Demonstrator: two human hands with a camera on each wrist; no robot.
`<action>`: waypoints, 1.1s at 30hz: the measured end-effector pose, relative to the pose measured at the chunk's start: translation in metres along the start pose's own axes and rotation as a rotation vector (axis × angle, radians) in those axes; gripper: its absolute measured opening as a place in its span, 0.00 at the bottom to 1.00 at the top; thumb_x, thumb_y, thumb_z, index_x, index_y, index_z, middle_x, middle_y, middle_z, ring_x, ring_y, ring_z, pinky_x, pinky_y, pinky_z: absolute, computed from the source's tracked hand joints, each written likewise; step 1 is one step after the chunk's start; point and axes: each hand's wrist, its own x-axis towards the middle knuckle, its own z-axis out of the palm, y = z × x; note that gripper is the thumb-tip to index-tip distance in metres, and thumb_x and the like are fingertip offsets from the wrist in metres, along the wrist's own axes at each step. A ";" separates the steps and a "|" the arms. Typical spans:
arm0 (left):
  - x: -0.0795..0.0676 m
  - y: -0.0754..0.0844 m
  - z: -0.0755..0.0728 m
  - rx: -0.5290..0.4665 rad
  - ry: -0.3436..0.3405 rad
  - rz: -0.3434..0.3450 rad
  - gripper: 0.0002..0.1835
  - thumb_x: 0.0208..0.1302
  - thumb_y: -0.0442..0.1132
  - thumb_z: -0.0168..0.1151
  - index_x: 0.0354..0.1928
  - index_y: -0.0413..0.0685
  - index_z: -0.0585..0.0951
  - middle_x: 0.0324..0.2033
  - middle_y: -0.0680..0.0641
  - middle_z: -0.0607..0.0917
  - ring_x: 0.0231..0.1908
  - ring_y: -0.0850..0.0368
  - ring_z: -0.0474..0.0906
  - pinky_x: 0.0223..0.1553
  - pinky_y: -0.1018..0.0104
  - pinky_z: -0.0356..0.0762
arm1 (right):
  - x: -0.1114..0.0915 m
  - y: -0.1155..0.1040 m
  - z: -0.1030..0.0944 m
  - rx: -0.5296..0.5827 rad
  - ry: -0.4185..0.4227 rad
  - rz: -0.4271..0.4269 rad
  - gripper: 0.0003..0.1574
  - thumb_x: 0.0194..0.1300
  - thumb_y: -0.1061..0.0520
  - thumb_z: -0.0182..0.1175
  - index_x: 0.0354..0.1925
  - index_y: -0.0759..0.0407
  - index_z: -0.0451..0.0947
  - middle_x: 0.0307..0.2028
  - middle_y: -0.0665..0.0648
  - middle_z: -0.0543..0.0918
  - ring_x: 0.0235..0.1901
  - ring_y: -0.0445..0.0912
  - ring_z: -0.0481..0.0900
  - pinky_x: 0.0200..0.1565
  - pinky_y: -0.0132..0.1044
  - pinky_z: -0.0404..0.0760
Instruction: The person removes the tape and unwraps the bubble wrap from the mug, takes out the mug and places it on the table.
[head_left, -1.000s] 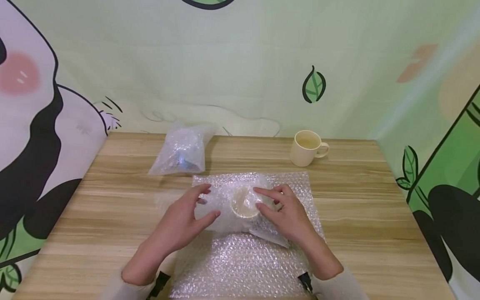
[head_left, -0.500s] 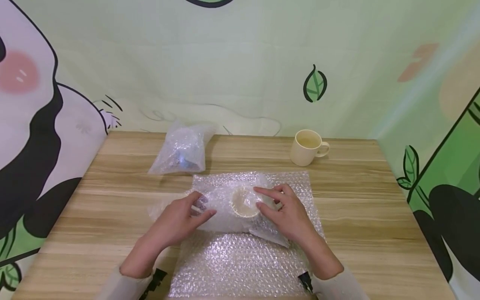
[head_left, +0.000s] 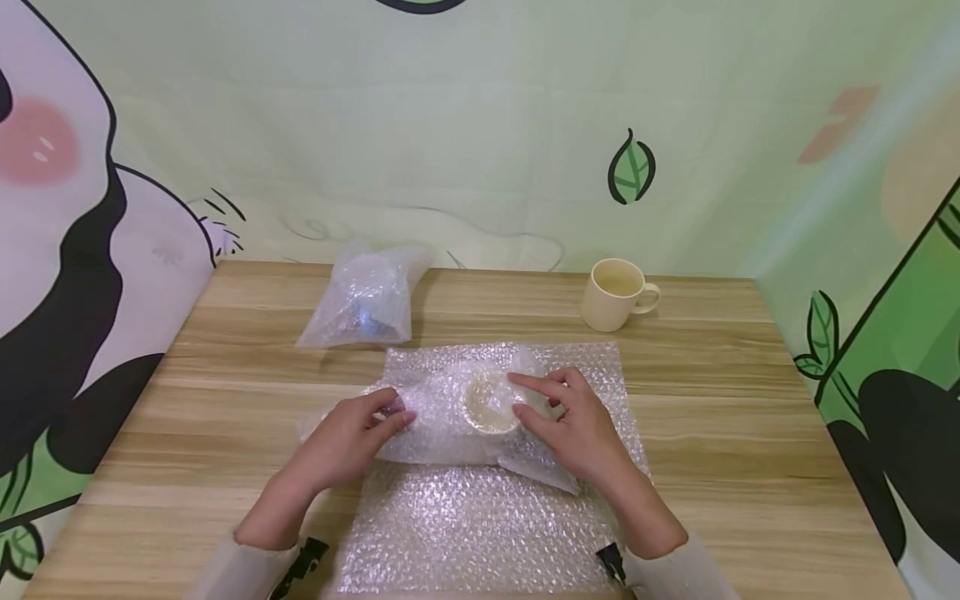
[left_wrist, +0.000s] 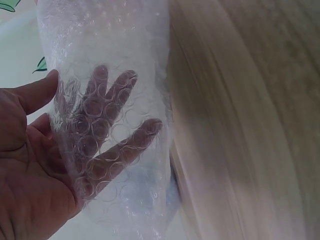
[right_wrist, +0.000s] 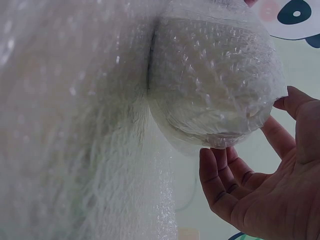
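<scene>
A cream cup (head_left: 491,404) stands in bubble wrap, its round rim showing through the plastic. My right hand (head_left: 576,421) holds its right side, thumb and index finger at the rim; the right wrist view shows the fingers bent around the wrapped cup (right_wrist: 215,75). A loose flap of bubble wrap (head_left: 427,425) spreads left from the cup. At that flap is my left hand (head_left: 351,433). In the left wrist view its fingers extend straight and spread behind the clear wrap (left_wrist: 110,45), with the thumb at the edge. Beneath lies a flat bubble wrap sheet (head_left: 487,533).
Toward the back left of the wooden table (head_left: 750,467) sits another bubble-wrapped bundle (head_left: 367,300) with something bluish inside. An unwrapped cream mug (head_left: 607,304) stands at the back right, handle to the right. A printed cloth wall (head_left: 480,150) rises behind the table.
My left hand has shifted left and slightly down along the flap, its thumb and fingers coming closer together. The flap lies more spread to the left. My right hand stays on the cup.
</scene>
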 end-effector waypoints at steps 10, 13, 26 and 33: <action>0.001 -0.004 0.001 -0.009 0.002 -0.003 0.11 0.78 0.50 0.58 0.37 0.55 0.80 0.36 0.52 0.88 0.42 0.54 0.89 0.37 0.62 0.82 | 0.000 -0.001 0.000 -0.007 0.002 -0.006 0.24 0.67 0.48 0.71 0.61 0.35 0.84 0.49 0.55 0.76 0.40 0.46 0.77 0.38 0.37 0.77; 0.002 -0.005 0.002 -0.010 0.003 0.000 0.11 0.78 0.49 0.58 0.37 0.55 0.80 0.36 0.52 0.88 0.42 0.54 0.89 0.38 0.62 0.82 | 0.000 -0.001 0.000 -0.007 0.000 -0.003 0.24 0.67 0.48 0.70 0.61 0.34 0.84 0.49 0.54 0.76 0.40 0.45 0.77 0.38 0.37 0.77; 0.002 -0.012 0.003 -0.003 0.002 0.011 0.11 0.77 0.48 0.58 0.35 0.56 0.79 0.33 0.54 0.84 0.39 0.57 0.85 0.37 0.63 0.79 | -0.001 -0.002 0.000 -0.007 0.003 0.008 0.24 0.67 0.48 0.71 0.61 0.34 0.84 0.50 0.54 0.76 0.39 0.45 0.77 0.40 0.38 0.78; 0.001 -0.013 0.004 -0.028 0.006 -0.009 0.09 0.76 0.48 0.60 0.36 0.55 0.79 0.36 0.51 0.86 0.42 0.53 0.88 0.38 0.62 0.81 | -0.001 -0.001 0.001 -0.003 0.007 0.008 0.24 0.66 0.48 0.71 0.61 0.35 0.84 0.50 0.54 0.76 0.39 0.45 0.77 0.40 0.38 0.78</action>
